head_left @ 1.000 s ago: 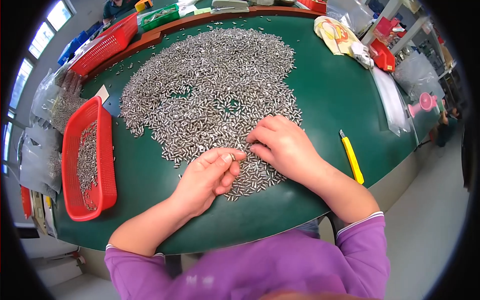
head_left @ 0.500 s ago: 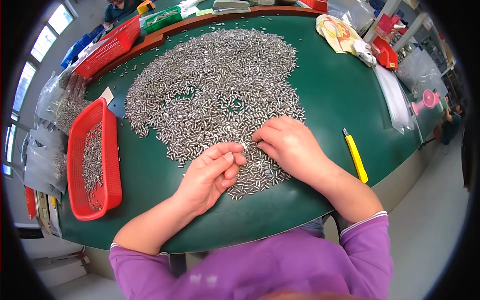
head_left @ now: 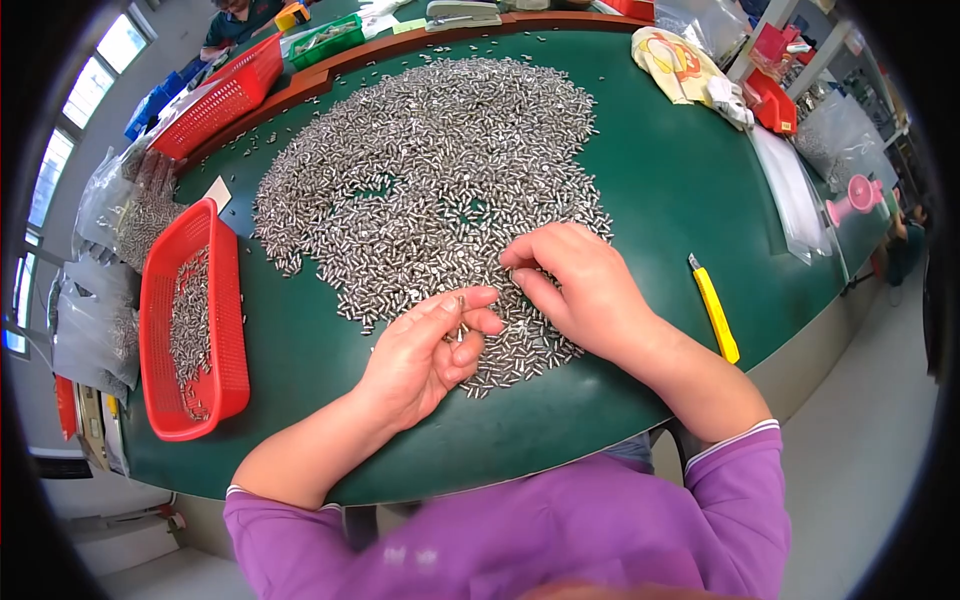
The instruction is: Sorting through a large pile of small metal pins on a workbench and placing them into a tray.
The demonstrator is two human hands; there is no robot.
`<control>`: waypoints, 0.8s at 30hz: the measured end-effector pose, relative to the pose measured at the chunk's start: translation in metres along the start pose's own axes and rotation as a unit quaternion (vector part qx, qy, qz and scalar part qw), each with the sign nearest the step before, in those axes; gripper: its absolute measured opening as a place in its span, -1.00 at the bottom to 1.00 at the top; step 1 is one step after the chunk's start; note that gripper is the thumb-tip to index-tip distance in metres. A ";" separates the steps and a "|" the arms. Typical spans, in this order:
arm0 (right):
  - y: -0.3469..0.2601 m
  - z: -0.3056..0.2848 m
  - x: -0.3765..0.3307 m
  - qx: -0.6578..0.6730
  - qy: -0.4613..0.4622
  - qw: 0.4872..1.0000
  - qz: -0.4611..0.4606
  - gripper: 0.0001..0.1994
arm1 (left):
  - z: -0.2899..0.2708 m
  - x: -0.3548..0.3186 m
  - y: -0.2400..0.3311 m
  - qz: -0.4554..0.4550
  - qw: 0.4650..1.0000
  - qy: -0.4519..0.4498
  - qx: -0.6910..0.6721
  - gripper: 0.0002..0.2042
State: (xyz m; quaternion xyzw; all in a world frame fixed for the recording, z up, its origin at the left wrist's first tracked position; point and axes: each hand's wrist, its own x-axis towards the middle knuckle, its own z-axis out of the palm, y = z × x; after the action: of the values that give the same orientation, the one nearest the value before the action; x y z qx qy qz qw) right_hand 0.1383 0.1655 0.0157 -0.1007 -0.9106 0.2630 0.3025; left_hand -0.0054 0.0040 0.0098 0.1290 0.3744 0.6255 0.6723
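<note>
A broad heap of small, shiny metal pins (head_left: 430,140) covers the middle of the green table and reaches down to my hands. My left hand (head_left: 425,350) is palm-up at the heap's near edge. Its fingers are curled, with a few metal pins (head_left: 459,332) held between thumb and fingers. Just right of it, my right hand (head_left: 575,285) bends down over the pins with thumb and forefinger tips close together. Whatever lies between those tips is too small to make out.
A red plastic basket (head_left: 240,345) holding more pins stands at the left. On the right lie a yellow utility knife (head_left: 714,312) and clear plastic bags (head_left: 790,195). A patterned cloth (head_left: 675,65) lies at the back right. A person (head_left: 240,25) sits beyond the wooden table rim (head_left: 300,85).
My left hand has turned slightly and now shows metal pins between thumb and fingers. My right fingertips have shifted slightly up and left over the heap.
</note>
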 end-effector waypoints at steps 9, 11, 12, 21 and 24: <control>-0.010 0.005 -0.002 0.165 -0.023 0.986 -0.007 -0.89 | 0.000 0.003 -0.005 0.014 0.999 -0.031 0.029 -0.71; -0.014 0.004 -0.003 0.185 -0.026 0.982 -0.007 -0.89 | -0.001 0.001 -0.008 0.013 0.999 -0.041 0.030 -0.74; -0.013 0.004 -0.004 0.177 -0.036 0.983 -0.015 -0.86 | -0.002 0.000 -0.009 0.012 0.998 -0.051 0.030 -0.76; -0.008 -0.002 -0.001 0.145 -0.059 0.988 0.008 -0.69 | 0.000 0.001 -0.005 -0.004 0.999 -0.044 0.021 -0.86; 0.006 0.002 -0.005 0.018 -0.071 0.997 -0.021 -0.67 | -0.003 0.002 -0.006 -0.005 1.000 -0.026 0.001 -0.81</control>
State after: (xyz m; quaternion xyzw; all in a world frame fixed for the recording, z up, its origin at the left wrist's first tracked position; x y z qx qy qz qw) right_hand 0.1419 0.1681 0.0087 -0.0570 -0.9269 0.2790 0.2445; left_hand -0.0028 0.0035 0.0035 0.1440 0.3577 0.6184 0.6847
